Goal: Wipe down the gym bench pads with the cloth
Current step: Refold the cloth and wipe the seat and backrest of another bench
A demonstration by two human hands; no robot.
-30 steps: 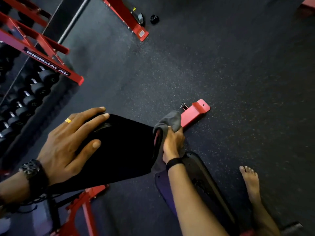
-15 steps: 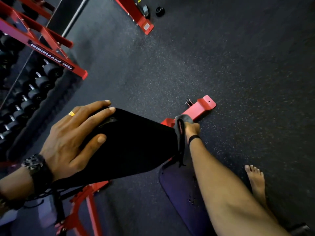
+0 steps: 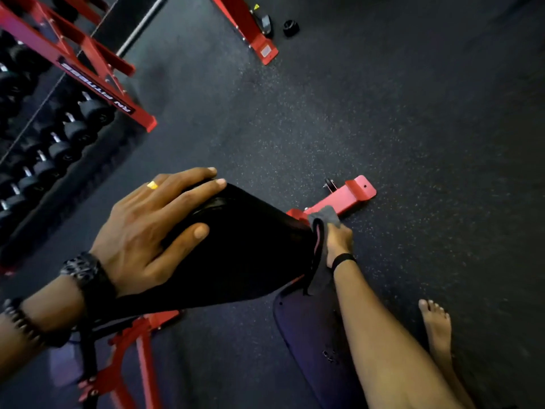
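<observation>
The black back pad (image 3: 247, 249) of the gym bench is raised at an angle in the middle of the head view. My left hand (image 3: 147, 228) lies flat on its upper left end, fingers spread, a gold ring on one finger. My right hand (image 3: 339, 240) grips a grey cloth (image 3: 323, 231) pressed against the pad's lower right edge, where the cloth hangs down. Below it lies the dark seat pad (image 3: 306, 335), partly hidden by my right forearm.
The bench's red frame foot (image 3: 351, 196) rests on the dark speckled rubber floor. A red dumbbell rack (image 3: 97, 84) with several dumbbells stands at left. Another red machine foot (image 3: 259, 42) and a small black cap (image 3: 291, 27) lie at the top. My bare foot (image 3: 436, 326) stands at lower right.
My right hand has slid the cloth down the pad's right edge toward the red frame, then held there. My left hand has stayed on the pad.
</observation>
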